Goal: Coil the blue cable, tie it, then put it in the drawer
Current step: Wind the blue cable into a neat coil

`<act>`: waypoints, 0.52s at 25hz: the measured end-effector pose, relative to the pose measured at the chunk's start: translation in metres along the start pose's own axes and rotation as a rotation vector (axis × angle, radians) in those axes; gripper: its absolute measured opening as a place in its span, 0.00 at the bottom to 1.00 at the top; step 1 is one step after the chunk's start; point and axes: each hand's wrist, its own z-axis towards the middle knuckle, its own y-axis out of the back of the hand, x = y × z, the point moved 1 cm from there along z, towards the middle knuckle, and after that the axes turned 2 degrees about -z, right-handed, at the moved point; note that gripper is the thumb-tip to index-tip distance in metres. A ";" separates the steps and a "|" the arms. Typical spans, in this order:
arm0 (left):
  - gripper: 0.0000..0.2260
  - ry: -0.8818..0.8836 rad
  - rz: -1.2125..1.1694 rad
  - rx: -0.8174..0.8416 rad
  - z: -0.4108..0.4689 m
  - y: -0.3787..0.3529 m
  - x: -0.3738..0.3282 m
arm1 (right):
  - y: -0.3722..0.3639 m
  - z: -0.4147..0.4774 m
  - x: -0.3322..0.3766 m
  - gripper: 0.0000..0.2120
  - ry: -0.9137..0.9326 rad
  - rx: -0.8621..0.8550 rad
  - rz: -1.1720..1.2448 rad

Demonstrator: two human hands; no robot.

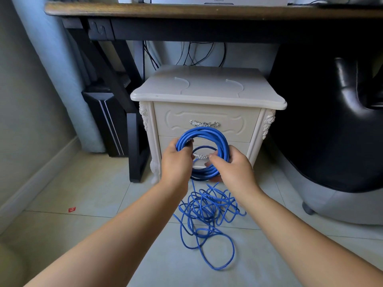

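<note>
Left hand (176, 160): fingers closed round the left side of the round coil of the thin blue plastic-sheathed cable (204, 133). Right hand (231, 165): fingers closed round the lower right of the same coil. Coil held upright between the two hands, clear of the floor, several turns thick.

Below the hands: uncoiled remainder of the cable hangs from the bottom of the coil and lies as a loose tangle on the pale tiled floor (87, 195), between the forearms.

Just behind the coil: cream-white carved bedside cabinet (207, 90). Upper drawer (234, 121) closed, ornate silver handle just above the coil. Lower drawer front partly hidden by coil and hands; its silver handle shows through the coil's centre.

Left of the left hand: black frame leg of a dark wooden worktop (165, 10) that spans above the cabinet; small red scrap (72, 209) on the floor. Right of the right hand: black padded chair (342, 121).
</note>
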 end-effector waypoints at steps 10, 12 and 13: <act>0.22 -0.487 0.799 0.391 0.010 0.009 -0.009 | 0.017 0.007 0.013 0.01 0.255 0.175 -0.764; 0.16 -0.471 0.865 0.430 0.009 0.008 -0.007 | 0.015 0.006 0.014 0.02 0.296 0.170 -0.802; 0.12 -0.461 0.854 0.414 0.010 0.007 -0.006 | 0.015 0.006 0.014 0.02 0.277 0.138 -0.714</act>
